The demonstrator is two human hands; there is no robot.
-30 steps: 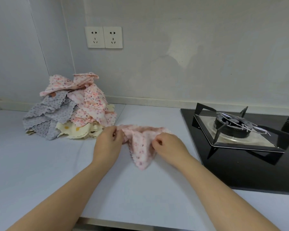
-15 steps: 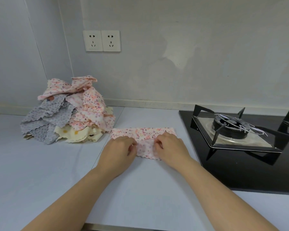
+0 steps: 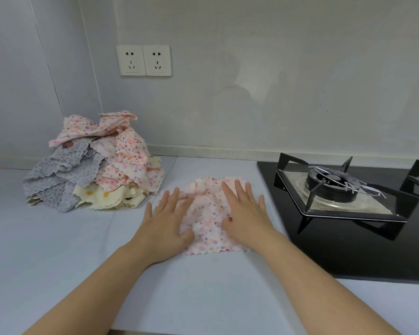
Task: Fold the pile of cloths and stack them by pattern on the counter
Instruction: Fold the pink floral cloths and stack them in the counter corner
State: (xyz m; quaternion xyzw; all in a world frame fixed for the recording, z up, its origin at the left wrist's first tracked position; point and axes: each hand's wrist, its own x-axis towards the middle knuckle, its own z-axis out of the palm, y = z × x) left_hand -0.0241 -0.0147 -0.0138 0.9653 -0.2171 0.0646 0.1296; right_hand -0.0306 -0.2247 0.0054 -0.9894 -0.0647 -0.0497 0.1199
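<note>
Both forearms reach forward over the pale counter, bare to beyond the elbow, and come in towards each other as they go. The left hand lies palm down with its fingers straight and slightly fanned. Its thumb side rests on the left part of a pink flowered cloth, while its outer fingers lie past the cloth's scalloped left edge, over the counter. The right hand is flat too, fingers spread and pointing towards the wall, covering the right half of the cloth. Its thumb angles inward, the tip pressing the fabric near the middle. Neither hand pinches or curls round anything; both simply press the cloth down.

The cloth lies spread on the counter between the two hands, just left of the black hob. Its near edge shows a wavy trim, and a few wrinkles bunch up by the left fingertips.

Behind and to the left, near the corner of the walls, stands the pile of cloths, unfolded and heaped: pink flowered ones on top, grey dotted ones down the left side, cream ones at the base. The pile sits near the spread cloth but apart from it. A gas burner under a black pan support sits on the hob, and a double wall socket is fixed above the pile.
</note>
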